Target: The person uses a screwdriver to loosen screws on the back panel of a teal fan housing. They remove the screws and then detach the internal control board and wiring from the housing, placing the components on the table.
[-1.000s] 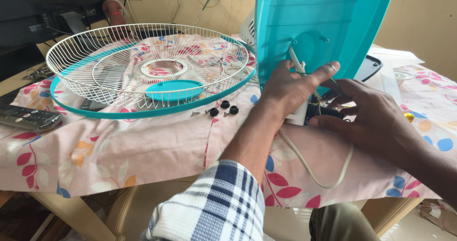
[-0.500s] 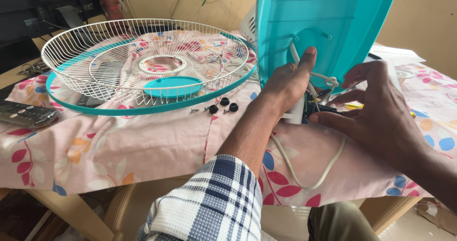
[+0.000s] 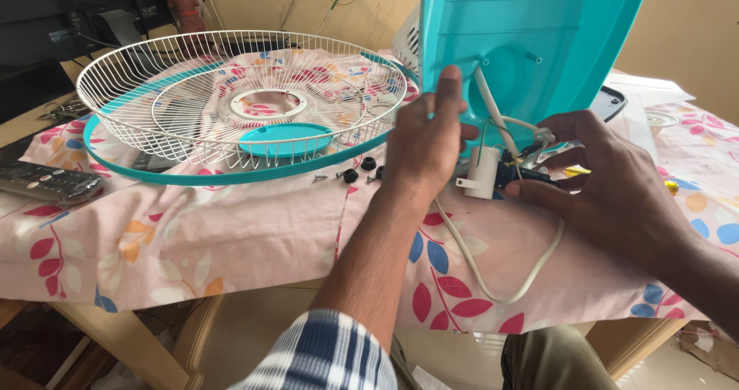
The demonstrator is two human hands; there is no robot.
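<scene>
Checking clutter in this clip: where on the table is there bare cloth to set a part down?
Bare floral cloth lies along the near edge, between the fan grille and the table's front, left of the left hand. It is crowded around the turquoise fan base, where the right hand, white cord and small black knobs cluster.

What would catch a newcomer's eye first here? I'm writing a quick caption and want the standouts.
The tall turquoise fan base panel stands upright at the right, steadied by the left hand, while the right hand works at the small white capacitor and wires at its foot. To the left, a big white wire fan guard with a turquoise rim lies flat on the floral tablecloth, with small black knobs beside it.
</scene>
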